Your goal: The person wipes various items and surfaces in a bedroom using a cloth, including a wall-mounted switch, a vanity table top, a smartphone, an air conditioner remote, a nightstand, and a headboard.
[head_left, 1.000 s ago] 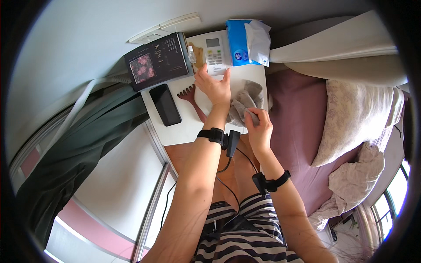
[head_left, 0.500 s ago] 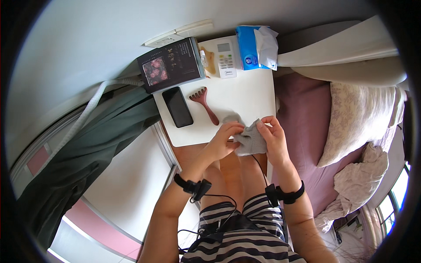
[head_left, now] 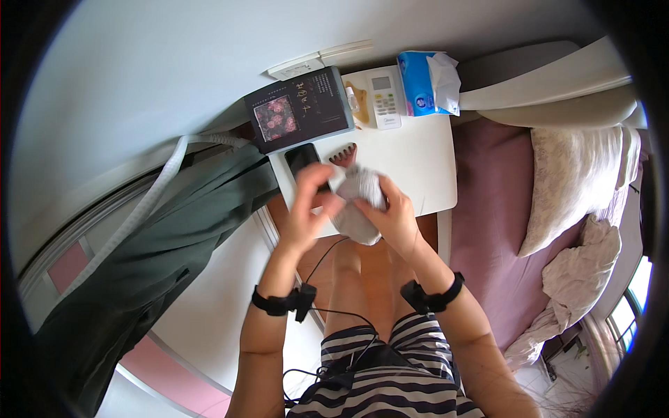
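Both hands were closed on a grey cloth point(head_left: 359, 202), which was bunched up and held in the air just above the near edge of the white bench point(head_left: 418, 164). The left hand point(head_left: 306, 209) gripped the cloth's left side with thumb and fingers curled in, and the right hand point(head_left: 394, 219) cupped it from the right and below, fingers pressed into the fabric. A loose fold of the cloth hung down between the two palms. Each wrist wore a black band, the left band point(head_left: 282, 301) with a thin black cable running down toward the striped shirt point(head_left: 390, 376).

Just behind the left hand lay a black phone point(head_left: 303, 160) on the bench, partly hidden by the fingers. Beside it the reddish comb point(head_left: 345, 153) showed its teeth above the cloth. Farther back a dark book with a flower picture point(head_left: 300, 108) lay over the bench's far left corner. A white remote control point(head_left: 383, 97) lay next to it, and a blue tissue pack point(head_left: 425, 90) with a white tissue sticking out stood at the far right corner. To the right was the bed with a mauve sheet point(head_left: 495, 209) and a pale pillow point(head_left: 571, 181). A dark green curtain point(head_left: 160, 244) hung at the left.
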{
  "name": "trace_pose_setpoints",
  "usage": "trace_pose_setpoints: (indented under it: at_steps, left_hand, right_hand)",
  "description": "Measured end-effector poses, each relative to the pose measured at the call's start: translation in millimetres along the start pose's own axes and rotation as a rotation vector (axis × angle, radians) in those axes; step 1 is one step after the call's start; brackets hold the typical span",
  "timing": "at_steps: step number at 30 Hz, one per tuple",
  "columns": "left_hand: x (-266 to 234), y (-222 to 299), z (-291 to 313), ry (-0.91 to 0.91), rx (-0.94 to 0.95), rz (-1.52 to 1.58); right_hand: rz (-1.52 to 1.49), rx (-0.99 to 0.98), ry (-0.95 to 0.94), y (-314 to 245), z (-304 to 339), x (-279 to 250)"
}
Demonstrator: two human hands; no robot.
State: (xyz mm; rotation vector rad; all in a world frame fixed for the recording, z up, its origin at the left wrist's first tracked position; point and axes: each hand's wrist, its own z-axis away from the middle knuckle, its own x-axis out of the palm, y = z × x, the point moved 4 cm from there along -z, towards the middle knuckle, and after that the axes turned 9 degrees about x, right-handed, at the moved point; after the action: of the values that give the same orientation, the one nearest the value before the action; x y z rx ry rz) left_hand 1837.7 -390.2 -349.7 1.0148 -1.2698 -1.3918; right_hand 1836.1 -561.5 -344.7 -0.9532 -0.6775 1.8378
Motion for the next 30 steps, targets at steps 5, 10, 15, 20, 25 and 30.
trace_pose_setpoints:
  at_steps: [5,10,15,20,25,30]
  left_hand:
    - [-115.0,-71.8,-1.0,0.419,-0.055,-0.127]
    - [-114.3,-109.1,-18.5,0.521,-0.303,0.274]
    - [-119.1,-117.2,-6.4,0.503,-0.325,0.531]
    - [-128.0,-114.1,-3.4,0.620,-0.266,0.507]
    - [-120.9,-109.1,-17.7,0.505,-0.151,0.042]
    - [-142.8,-132.2,-14.6,0.588,-0.223,0.143]
  right_hand:
    - [-0.135,-0.139,0.254,-73.1,-54.8,48.4]
    - [0.355,-0.113,0.697,-52.6,-129.6,113.5]
    - [0.383,-0.291,0.327,-79.0,-129.9,194.4]
    - [0.207,-0.286,0.468,-84.9,-124.0,137.4]
    - [0.487,-0.181,0.551,-66.8,-140.9,128.3]
    - [0.377,-0.469,0.049,-86.9,-138.3,187.8]
